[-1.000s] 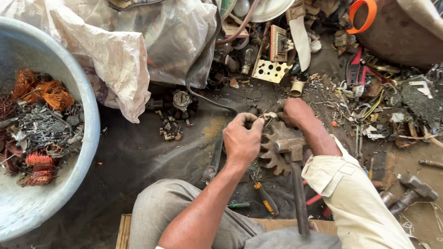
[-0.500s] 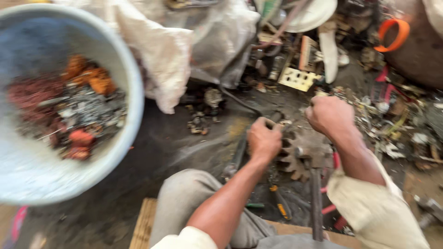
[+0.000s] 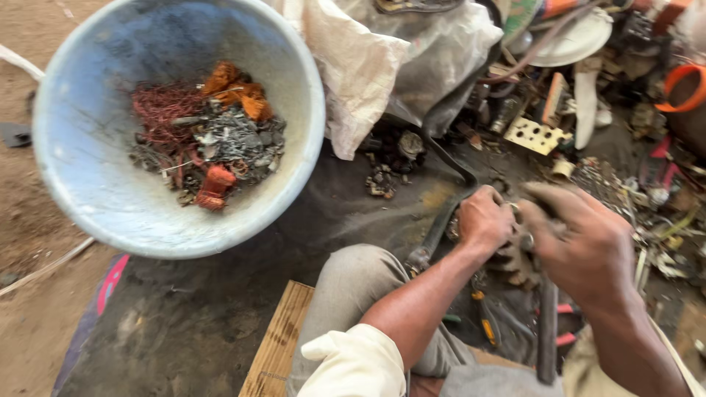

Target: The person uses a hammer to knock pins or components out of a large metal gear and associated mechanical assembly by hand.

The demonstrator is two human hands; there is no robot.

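My left hand (image 3: pixel 483 219) is closed around a small metal part that it presses against a rusty toothed gear (image 3: pixel 512 266) on the dark ground. Just to the right, my right hand (image 3: pixel 581 239) is raised and blurred, its fingers curled over the same spot; what it holds is hidden. A hammer-like handle (image 3: pixel 546 331) runs down from under the gear toward me. A pale blue plastic tub (image 3: pixel 95 184) at upper left holds copper wire coils, orange windings and grey metal scraps.
A white woven sack (image 3: pixel 368 66) lies behind the tub. Scrap parts, a yellow perforated plate (image 3: pixel 540 134), an orange ring (image 3: pixel 680 88), pliers (image 3: pixel 485 316) and wires crowd the right side. A wooden board (image 3: pixel 276 345) lies under my leg.
The view has swung left and down, bringing the whole tub into sight. My right hand has lifted off the gear and come closer to the camera. My left hand stays on the part.
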